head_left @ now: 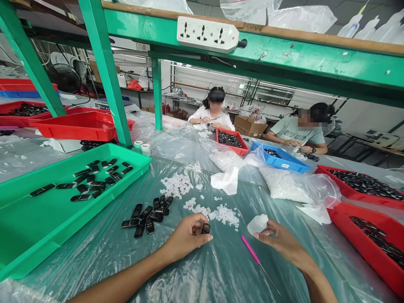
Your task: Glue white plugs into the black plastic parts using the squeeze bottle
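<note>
Between the thumb and fingers of my left hand is a small glossy black plastic part; the fingers cover some of it. My right hand grips a small translucent white squeeze bottle, which lies tilted in the fingers. Just left of and below that hand, a thin metal pick with a pink handle rests on the table. Similar black parts lie in a loose pile left of my left hand. Small white pieces are scattered beyond both hands.
A green tray with black parts stands at left. Red trays of black parts line the right side. Bags of white pieces lie farther back. A green shelf frame with a power strip crosses above. Two people sit opposite.
</note>
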`<state>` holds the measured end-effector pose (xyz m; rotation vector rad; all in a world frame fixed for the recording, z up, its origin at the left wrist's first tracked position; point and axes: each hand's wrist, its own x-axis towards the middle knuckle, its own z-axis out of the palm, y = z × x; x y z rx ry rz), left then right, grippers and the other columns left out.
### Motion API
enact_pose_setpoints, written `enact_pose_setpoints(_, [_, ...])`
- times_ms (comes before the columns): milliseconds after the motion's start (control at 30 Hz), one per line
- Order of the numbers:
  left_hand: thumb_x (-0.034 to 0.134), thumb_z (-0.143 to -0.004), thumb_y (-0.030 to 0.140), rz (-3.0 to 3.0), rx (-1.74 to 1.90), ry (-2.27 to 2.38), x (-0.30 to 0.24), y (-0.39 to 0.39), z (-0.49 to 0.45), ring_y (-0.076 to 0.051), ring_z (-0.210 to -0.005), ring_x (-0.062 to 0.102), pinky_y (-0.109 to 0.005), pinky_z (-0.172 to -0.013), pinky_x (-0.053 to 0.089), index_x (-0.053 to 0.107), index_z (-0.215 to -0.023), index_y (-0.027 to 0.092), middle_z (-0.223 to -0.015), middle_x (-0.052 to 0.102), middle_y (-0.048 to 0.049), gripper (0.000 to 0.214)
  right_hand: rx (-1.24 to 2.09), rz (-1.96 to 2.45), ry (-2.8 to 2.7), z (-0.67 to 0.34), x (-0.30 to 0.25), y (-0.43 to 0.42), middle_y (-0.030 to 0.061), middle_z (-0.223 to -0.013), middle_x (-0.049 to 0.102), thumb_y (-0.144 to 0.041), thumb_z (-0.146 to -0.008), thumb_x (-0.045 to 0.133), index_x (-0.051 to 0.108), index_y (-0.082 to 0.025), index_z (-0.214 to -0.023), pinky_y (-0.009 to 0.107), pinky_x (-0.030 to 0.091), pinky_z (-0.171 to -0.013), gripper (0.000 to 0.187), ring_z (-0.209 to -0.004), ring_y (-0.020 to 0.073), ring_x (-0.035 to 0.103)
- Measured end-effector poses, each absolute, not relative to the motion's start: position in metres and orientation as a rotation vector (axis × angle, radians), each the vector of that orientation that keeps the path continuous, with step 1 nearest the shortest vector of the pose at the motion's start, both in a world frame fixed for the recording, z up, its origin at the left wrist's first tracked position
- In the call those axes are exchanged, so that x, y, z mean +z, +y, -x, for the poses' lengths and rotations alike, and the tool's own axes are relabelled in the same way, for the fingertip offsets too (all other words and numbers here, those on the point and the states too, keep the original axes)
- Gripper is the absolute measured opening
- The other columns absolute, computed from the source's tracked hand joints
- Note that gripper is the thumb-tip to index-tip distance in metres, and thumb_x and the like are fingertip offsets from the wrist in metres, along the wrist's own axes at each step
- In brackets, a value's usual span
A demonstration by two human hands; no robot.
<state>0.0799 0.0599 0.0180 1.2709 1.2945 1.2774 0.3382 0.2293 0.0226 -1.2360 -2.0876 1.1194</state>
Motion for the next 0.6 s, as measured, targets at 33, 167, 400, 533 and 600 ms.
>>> enact_pose_setpoints(33, [0.064,-0.078,0.025,-1.284,1.272,1.31,0.02,0.059,-0.08,-0.009,-0.054,0.045,-0.021,-0.053,0.034,0.053,-0.082,0.014,-0.067,0.056,0.0006,0.016,1.171,1.207,-2.087,-0.335,0.021,0.23,0.0045,-0.075,0.07,-0.039,-0.06,0.073,0.071,-0.02,-0.083,0.034,0.05,-0.067,0.03,-0.07,0.0233,0.063])
enact_pose_setpoints(167, [0.064,-0.077,0.024,-1.309,1.251,1.359,0.022,0.057,-0.08,-0.01,-0.059,0.047,-0.021,-0.055,0.036,0.061,-0.084,0.012,-0.075,0.06,-0.0029,0.014,1.333,1.131,-2.005,-0.321,0.017,0.23,0.0072,-0.09,0.07,-0.041,-0.066,0.069,0.068,-0.017,-0.091,0.04,0.047,-0.081,0.034,-0.087,0.0276,0.063])
enact_pose_setpoints(400, [0.061,-0.079,0.029,-1.212,1.229,1.337,0.019,0.055,-0.08,-0.02,-0.081,0.06,-0.026,-0.071,0.047,0.066,-0.104,0.012,-0.095,0.067,-0.0092,0.03,1.429,0.97,-1.678,-0.299,0.019,0.207,0.0071,-0.104,0.067,-0.044,-0.07,0.067,0.062,-0.022,-0.104,0.038,0.043,-0.09,0.04,-0.103,0.0265,0.058])
enact_pose_setpoints(533, [0.059,-0.081,0.029,-1.247,1.225,1.417,0.025,0.053,-0.081,-0.024,-0.087,0.061,-0.028,-0.073,0.048,0.067,-0.106,0.016,-0.098,0.069,-0.0075,0.03,1.781,0.696,-1.303,-0.281,0.022,0.178,0.0029,-0.09,0.066,-0.045,-0.072,0.064,0.063,-0.026,-0.102,0.038,0.048,-0.078,0.035,-0.088,0.023,0.059])
enact_pose_setpoints(600, [0.06,-0.08,0.029,-1.266,1.23,1.456,0.026,0.054,-0.08,-0.023,-0.085,0.062,-0.027,-0.07,0.048,0.068,-0.104,0.017,-0.096,0.07,-0.007,0.028,1.889,0.571,-1.155,-0.271,0.025,0.164,0.0007,-0.081,0.059,-0.046,-0.082,0.052,0.062,-0.028,-0.102,0.035,0.049,-0.07,0.029,-0.074,0.018,0.055])
